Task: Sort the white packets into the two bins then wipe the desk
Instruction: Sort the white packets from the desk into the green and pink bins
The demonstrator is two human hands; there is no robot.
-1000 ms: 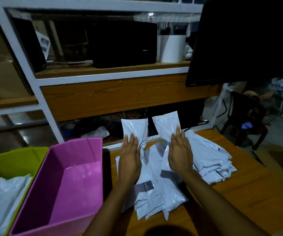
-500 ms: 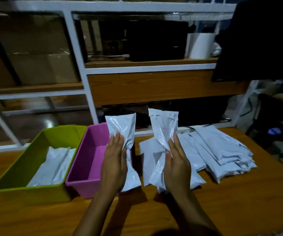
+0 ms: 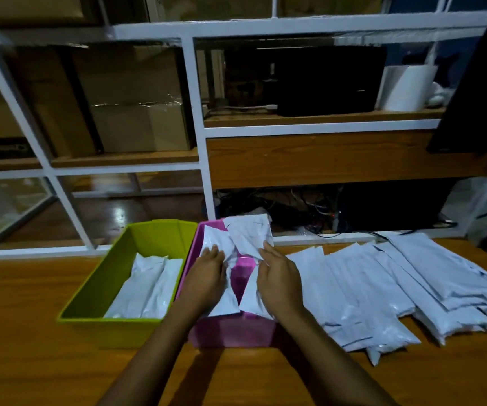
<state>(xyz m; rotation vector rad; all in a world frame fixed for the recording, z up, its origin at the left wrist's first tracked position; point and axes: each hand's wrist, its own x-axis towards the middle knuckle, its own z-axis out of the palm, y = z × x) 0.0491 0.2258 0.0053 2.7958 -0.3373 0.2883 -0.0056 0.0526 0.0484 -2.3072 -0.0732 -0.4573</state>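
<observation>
A pink bin [image 3: 233,332] stands on the wooden desk, with a green bin [image 3: 110,276] touching its left side. My left hand [image 3: 207,276] grips one white packet [image 3: 214,244] over the pink bin. Beside it, my right hand [image 3: 280,279] grips a second white packet [image 3: 249,234]; the two packets cross above the bin. A couple of white packets [image 3: 145,288] lie inside the green bin. To the right, a spread pile of white packets [image 3: 397,285] covers the desk.
The wooden desk [image 3: 25,332] reaches left and front of the bins. Behind it rises a white-framed shelf unit [image 3: 198,136] holding cardboard boxes, a black device [image 3: 324,80] and a white cylinder [image 3: 406,87]. A dark monitor [image 3: 482,83] hangs at the right edge.
Both hands have carried their packets left, from above the pile to over the pink bin, and lowered them. The camera view has swung left, bringing the green bin fully into view.
</observation>
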